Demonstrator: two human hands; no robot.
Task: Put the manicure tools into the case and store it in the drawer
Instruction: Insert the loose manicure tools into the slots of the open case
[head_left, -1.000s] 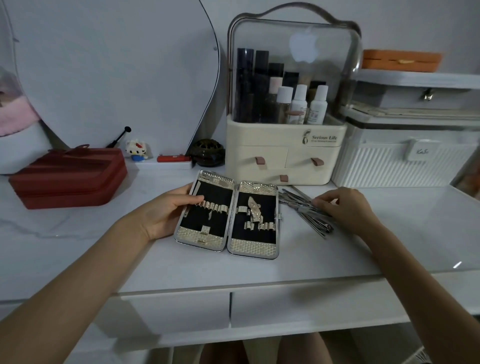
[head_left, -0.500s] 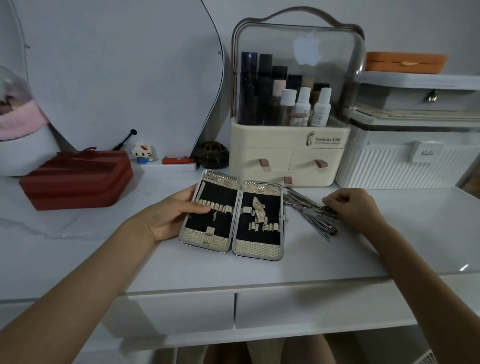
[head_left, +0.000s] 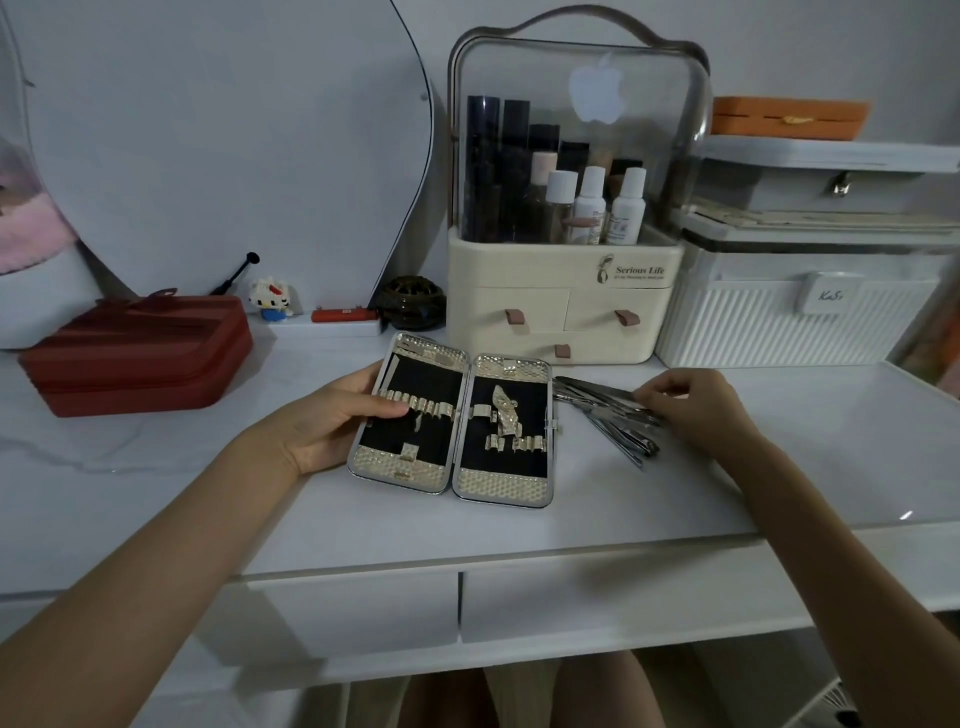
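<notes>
The manicure case (head_left: 451, 429) lies open flat on the white desk, black lined with empty gold loops. My left hand (head_left: 332, 418) grips its left half, thumb across the lining. Right of the case is a pile of several steel manicure tools (head_left: 610, 415). My right hand (head_left: 691, 405) rests on that pile with fingertips pinched on one tool at its upper end. Two shut drawers (head_left: 597, 597) sit under the desk's front edge.
Behind the case stands a cream cosmetics organiser (head_left: 563, 296) with a clear lid. A white ribbed box (head_left: 789, 317) is at the back right, a red box (head_left: 140, 353) at the left, a round mirror (head_left: 208, 145) behind. A small dark jar (head_left: 410, 304) sits by the organiser.
The view has shifted slightly. My right hand's fingers have curled tighter onto a tool in the pile. My left hand and the case have stayed put.
</notes>
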